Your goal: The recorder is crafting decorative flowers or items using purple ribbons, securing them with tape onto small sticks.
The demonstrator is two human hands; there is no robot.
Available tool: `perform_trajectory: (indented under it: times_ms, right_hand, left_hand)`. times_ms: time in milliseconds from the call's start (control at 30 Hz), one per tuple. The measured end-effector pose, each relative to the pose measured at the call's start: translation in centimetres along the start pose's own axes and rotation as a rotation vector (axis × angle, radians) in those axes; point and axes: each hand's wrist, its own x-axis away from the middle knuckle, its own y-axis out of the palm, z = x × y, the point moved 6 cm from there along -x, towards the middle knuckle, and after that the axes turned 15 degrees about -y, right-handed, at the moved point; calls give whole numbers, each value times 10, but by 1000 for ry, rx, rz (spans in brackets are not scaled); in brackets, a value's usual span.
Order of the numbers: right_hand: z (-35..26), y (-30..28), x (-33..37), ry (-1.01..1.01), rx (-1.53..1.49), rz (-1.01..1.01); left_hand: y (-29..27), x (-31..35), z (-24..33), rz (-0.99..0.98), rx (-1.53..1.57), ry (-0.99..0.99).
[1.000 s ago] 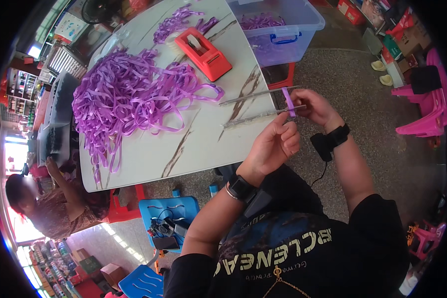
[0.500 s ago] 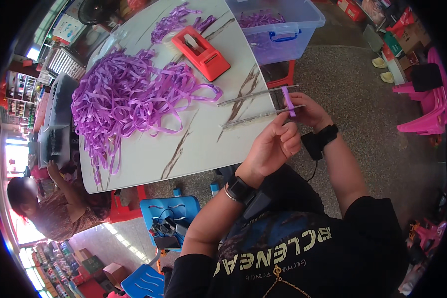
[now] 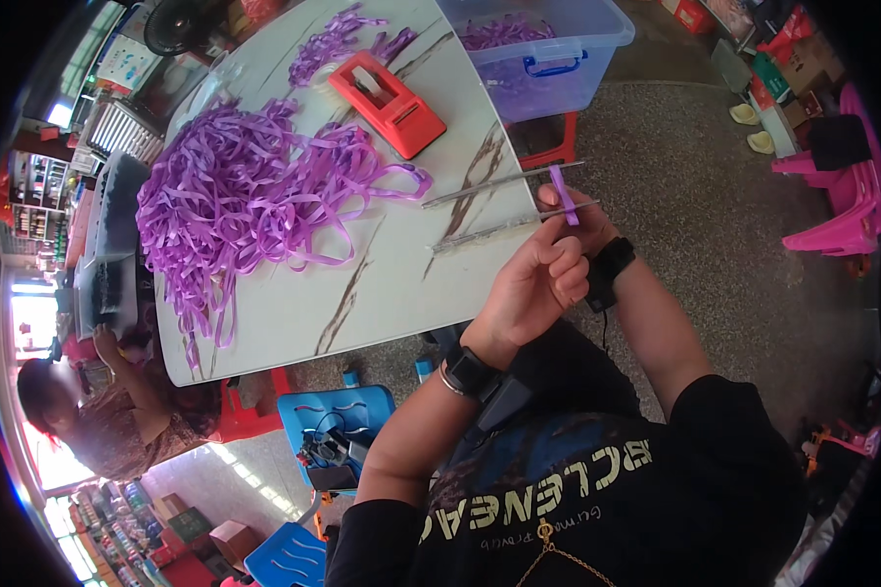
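- Right now a short purple strip (image 3: 564, 194) is crossing two thin rods (image 3: 504, 184), hanging near their free ends, past the counter's (image 3: 411, 303) right edge.
- From where I'm standing, the rods are running roughly side by side, their other ends lying over the white, brown-veined top; clear wrap is showing around the nearer one.
- The left hand (image 3: 541, 281) is sitting at the lower end of the strip, thumb and forefinger coming together beside the nearer rod, the other fingers folding into the palm; whether it is pinching the strip, I'm not able to tell.
- The right hand (image 3: 585, 223) is bending in behind the strip and the rods, its fingers partly hiding there, so I'm not able to tell if it is pinching anything.
- A dark watch (image 3: 473, 372) is circling the left wrist, and a black band (image 3: 614, 256) is circling the right.
- To the left, a big heap of purple ribbon (image 3: 220, 191) is spreading over the counter, some loops drooping at the near edge.
- Beyond it, a red tape dispenser (image 3: 390, 106) is standing near a smaller ribbon pile (image 3: 335, 47).
- A clear bin (image 3: 573, 93) with a blue handle is holding more ribbon.
- Another person (image 3: 132, 416) is keeping to the far left.
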Motion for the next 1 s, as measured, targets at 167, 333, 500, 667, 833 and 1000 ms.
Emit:
perform_trajectory:
  times_ms: [167, 333, 500, 667, 833, 1000]
  right_hand:
    - [-7, -6, 2, -10, 287, 178]
    - [-2, -6, -1, 28, 367, 173]
    - [-46, -3, 11, -58, 947, 359]
    - [-54, 42, 19, -44, 1398, 549]
    - [-49, 59, 5, -20, 1743, 367]
    - [-52, 18, 13, 73, 890, 285]
  left_hand:
    - [1, -1, 1, 0, 0, 3]
    - [3, -1, 0, 8, -9, -1]
    - [-1, -1, -2, 0, 15, 10]
    - [-4, 0, -2, 8, 22, 9]
    - [-6, 2, -1, 17, 13, 17]
    - [0, -2, -1, 6, 5, 6]
